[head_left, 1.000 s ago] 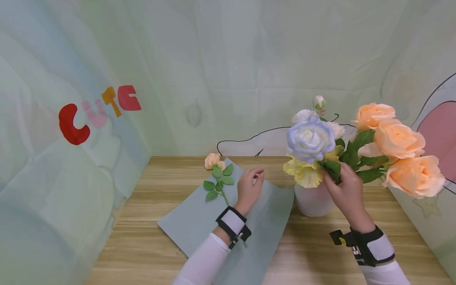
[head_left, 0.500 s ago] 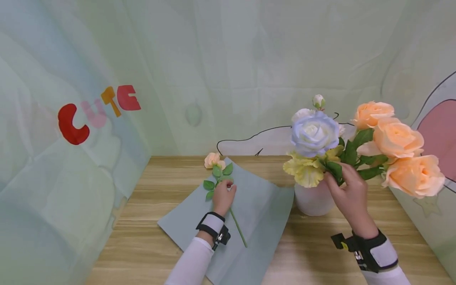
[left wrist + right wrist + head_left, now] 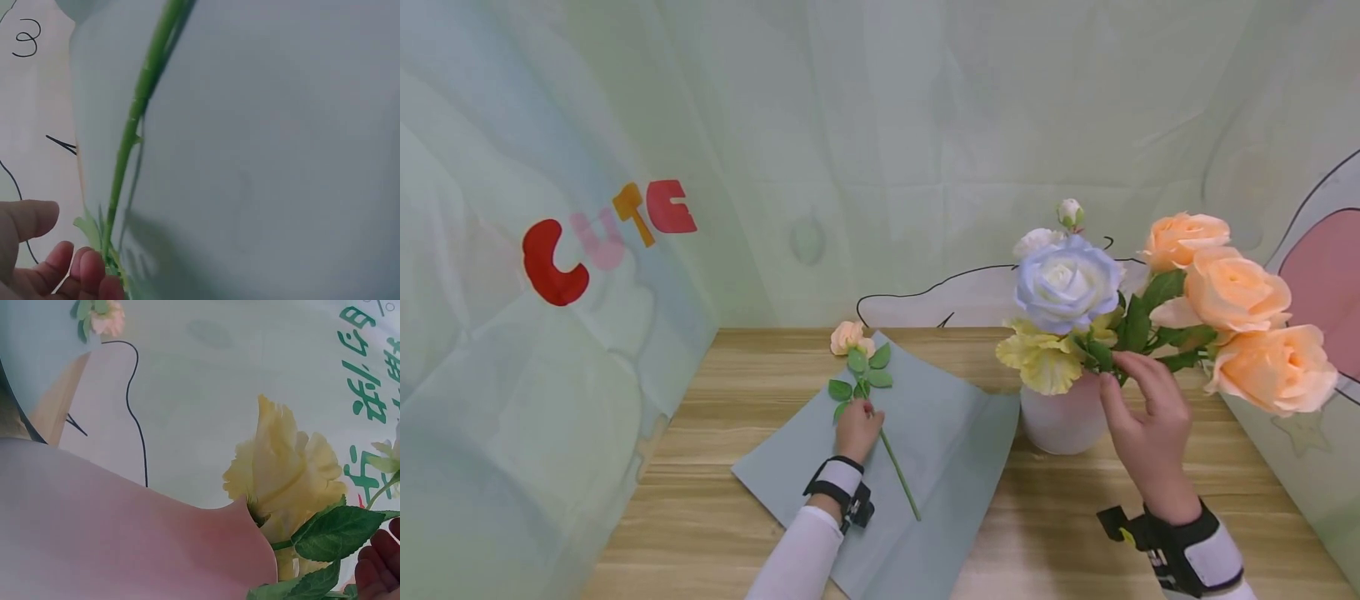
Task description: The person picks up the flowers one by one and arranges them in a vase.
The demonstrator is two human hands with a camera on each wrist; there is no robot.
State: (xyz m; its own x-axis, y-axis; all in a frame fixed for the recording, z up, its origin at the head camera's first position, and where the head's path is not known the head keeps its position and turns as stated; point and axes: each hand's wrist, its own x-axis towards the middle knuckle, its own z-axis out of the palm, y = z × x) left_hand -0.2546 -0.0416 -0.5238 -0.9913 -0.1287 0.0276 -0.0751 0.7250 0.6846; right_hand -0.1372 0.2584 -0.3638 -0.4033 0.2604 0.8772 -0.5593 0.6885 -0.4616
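Note:
A single peach flower (image 3: 848,337) with a thin green stem (image 3: 128,140) lies on a sheet of grey paper (image 3: 951,442). My left hand (image 3: 857,429) is at the stem just below its leaves; in the left wrist view the thumb stands apart from the loosely bent fingertips beside the stem. A pale pinkish-white vase (image 3: 1063,417) holds a blue-white rose (image 3: 1066,283), a yellow flower (image 3: 284,469), small white blooms and several large peach roses (image 3: 1236,292). My right hand (image 3: 1150,425) is beside the green leaves (image 3: 340,531) above the rim, thumb and forefinger apart.
The wooden table (image 3: 700,500) extends around the paper and vase. A printed cloth backdrop (image 3: 880,167) closes off the back and both sides, with coloured letters (image 3: 556,262) on the left.
My left hand has moved left and down from above the paper to the peach flower's stem. My right hand has drawn back slightly from the leaves, and the blue-white rose has shifted right.

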